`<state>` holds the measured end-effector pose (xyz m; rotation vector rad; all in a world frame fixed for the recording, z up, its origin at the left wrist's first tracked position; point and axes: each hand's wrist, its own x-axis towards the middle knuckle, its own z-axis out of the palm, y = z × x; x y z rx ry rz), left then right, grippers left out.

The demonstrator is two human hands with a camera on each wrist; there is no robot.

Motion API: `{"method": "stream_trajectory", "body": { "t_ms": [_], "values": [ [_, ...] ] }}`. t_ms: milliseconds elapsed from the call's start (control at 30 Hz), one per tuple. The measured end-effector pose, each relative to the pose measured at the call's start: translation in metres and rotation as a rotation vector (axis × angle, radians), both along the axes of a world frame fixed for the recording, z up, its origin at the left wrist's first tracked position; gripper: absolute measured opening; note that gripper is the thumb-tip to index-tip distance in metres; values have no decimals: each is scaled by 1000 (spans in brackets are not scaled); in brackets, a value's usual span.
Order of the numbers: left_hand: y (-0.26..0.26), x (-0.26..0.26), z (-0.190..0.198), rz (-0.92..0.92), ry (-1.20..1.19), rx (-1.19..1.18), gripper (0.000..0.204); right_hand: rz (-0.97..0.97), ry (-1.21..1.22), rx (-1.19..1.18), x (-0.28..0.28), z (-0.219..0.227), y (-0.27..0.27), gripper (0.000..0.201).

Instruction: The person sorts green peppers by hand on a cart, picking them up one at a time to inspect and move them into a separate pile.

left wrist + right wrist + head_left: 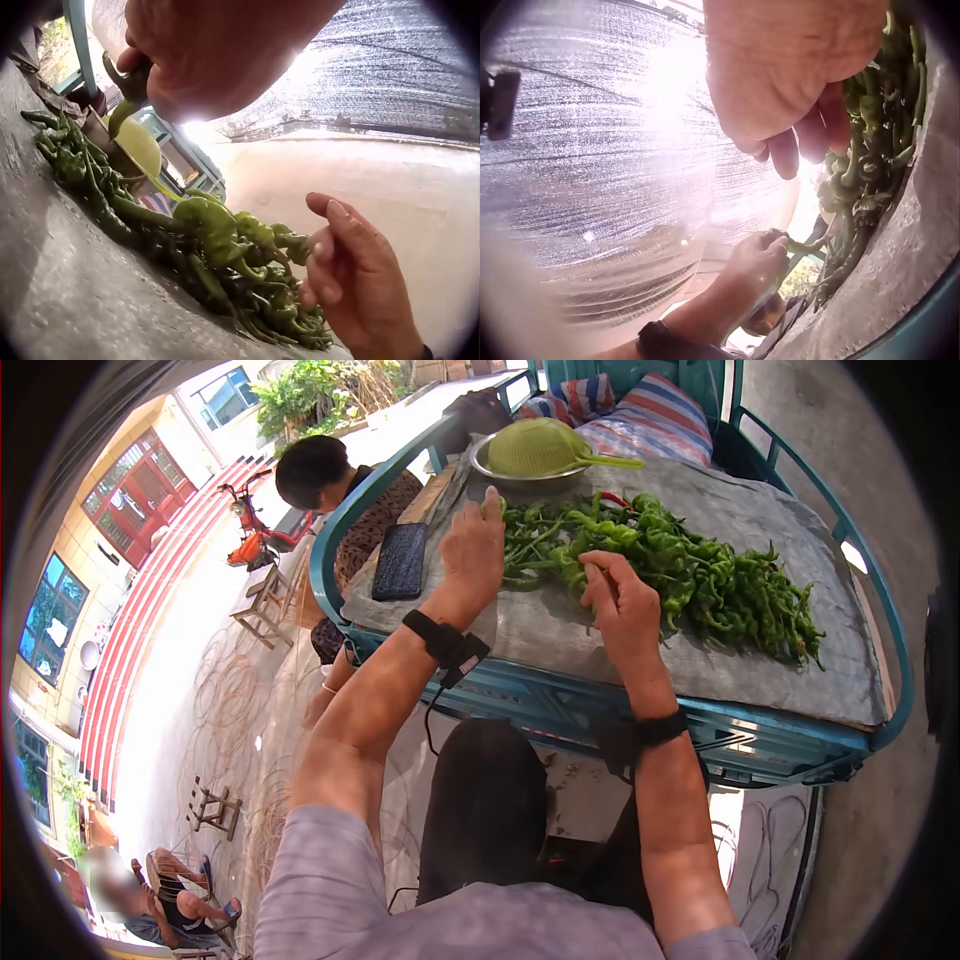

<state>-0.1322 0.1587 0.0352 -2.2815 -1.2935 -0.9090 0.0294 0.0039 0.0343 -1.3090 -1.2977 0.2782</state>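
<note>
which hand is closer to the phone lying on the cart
Left. The left hand grips a green pepper just right of the phone. The right hand is farther right, by the pepper pile.

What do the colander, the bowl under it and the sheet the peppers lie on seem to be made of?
Colander: likely plastic, given its uniform matte yellow-green colour, fine perforations and moulded handle. Bowl: apparently metal, probably steel, as its thin grey rim has a shine. Sheet under the green peppers: grey, dull and slightly wrinkled, perhaps felt or coarse cloth; the pictures leave it open.
</note>
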Motion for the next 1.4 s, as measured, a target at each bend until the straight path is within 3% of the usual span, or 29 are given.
{"method": "stream_trajectory", "body": {
  "t_ms": [67,167,267,467,667,767,867,1000,1133,1267,1400],
  "values": [
    [5,7,-8,-45,123,22,38,-9,-22,8,3,1,-1,15],
    [-8,19,-9,73,243,-231,30,-97,0,143,6,-2,1,14],
    [-27,23,-2,-123,134,23,21,-173,212,257,9,5,-4,14],
    [-49,55,18,-411,-85,-71,24,-207,543,424,18,12,-13,20],
    [-47,91,17,-466,-80,-182,37,-197,696,488,43,7,-14,21],
    [-57,107,32,-414,22,-419,39,-174,687,445,46,5,-19,23],
    [-54,119,27,-423,51,-325,38,-433,358,422,52,4,-16,28],
    [-59,125,31,-404,45,-311,33,-685,-75,163,52,4,-16,43],
    [-72,120,37,-442,16,-147,31,-479,-32,-104,59,3,-18,45],
    [-78,103,49,-382,23,-23,32,-461,93,-235,58,4,-17,42],
    [-58,64,52,-298,109,-166,38,-440,253,-288,57,4,-15,42]
  ]
}}
